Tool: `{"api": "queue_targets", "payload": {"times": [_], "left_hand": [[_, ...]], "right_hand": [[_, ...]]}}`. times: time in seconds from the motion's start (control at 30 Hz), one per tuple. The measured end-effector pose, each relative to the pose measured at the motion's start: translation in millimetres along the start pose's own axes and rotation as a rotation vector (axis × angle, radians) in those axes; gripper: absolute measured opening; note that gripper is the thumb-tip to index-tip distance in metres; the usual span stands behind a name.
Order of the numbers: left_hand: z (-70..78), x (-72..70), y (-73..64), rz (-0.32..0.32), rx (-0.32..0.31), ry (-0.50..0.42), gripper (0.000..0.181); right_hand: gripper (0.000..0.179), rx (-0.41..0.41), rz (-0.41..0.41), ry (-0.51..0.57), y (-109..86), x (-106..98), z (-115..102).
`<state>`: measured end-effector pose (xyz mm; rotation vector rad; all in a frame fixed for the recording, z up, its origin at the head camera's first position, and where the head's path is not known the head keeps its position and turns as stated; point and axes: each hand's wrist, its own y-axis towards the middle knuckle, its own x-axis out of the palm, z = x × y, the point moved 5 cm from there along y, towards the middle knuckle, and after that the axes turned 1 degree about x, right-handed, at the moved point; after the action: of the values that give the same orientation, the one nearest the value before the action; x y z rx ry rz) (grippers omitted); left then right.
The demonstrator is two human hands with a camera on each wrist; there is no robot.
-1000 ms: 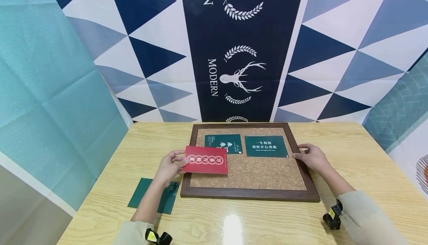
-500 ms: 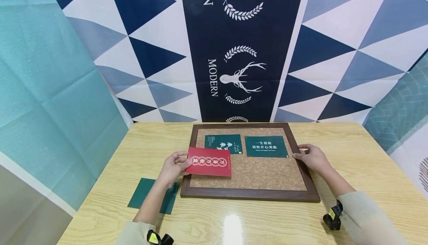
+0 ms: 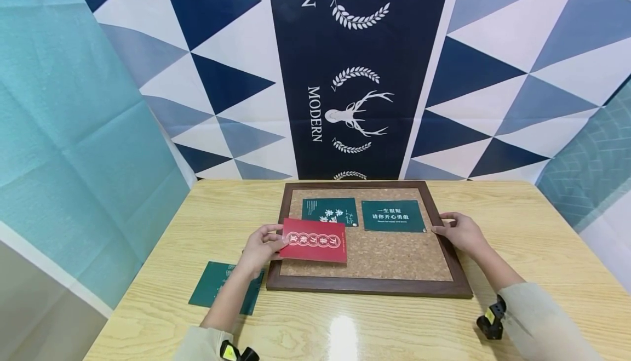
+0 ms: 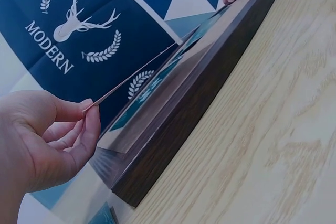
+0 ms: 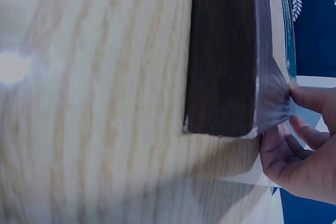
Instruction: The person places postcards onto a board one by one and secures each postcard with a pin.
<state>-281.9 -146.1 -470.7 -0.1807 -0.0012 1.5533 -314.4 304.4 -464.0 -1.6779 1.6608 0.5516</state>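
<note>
Forearm [image 3: 227,302] over green card [image 3: 206,287] beside corkboard [image 3: 394,257]

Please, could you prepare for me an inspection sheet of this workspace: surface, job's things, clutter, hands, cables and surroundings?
Surface: pale wood-grain table, bright reflection in front of the board.
Job's things: red card over the board's left part, contact unclear; left green card, partly hidden by it; right green card, fully visible on the cork.
Clutter: loose green card on the table, partly hidden by the left forearm.
Hands: left hand pinches the red card; right hand grips the board's right rim.
Cables: nothing seen.
Surroundings: wall cloth with deer and triangles.
</note>
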Motion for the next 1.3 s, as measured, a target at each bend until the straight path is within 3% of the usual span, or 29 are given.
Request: {"api": "queue_targets", "payload": {"times": [0.67, 0.83, 1.3], "left_hand": [[5.1, 18.0, -4.5, -0.036, 0.005, -0.001, 0.041], [-2.6, 21.6, 0.6, -0.024, -0.001, -0.013, 0.041], [-3.5, 32.7, -1.4, -0.066, 0.011, -0.042, 0.04]], "right_hand": [[0.064, 0.003, 0.005, 0.009, 1.1, 1.5, 2.7], [0.064, 0.001, 0.007, 0.01, 1.4, 1.4, 2.6], [0.065, 0.001, 0.006, 0.017, 0.3, 0.6, 1.6]]}}
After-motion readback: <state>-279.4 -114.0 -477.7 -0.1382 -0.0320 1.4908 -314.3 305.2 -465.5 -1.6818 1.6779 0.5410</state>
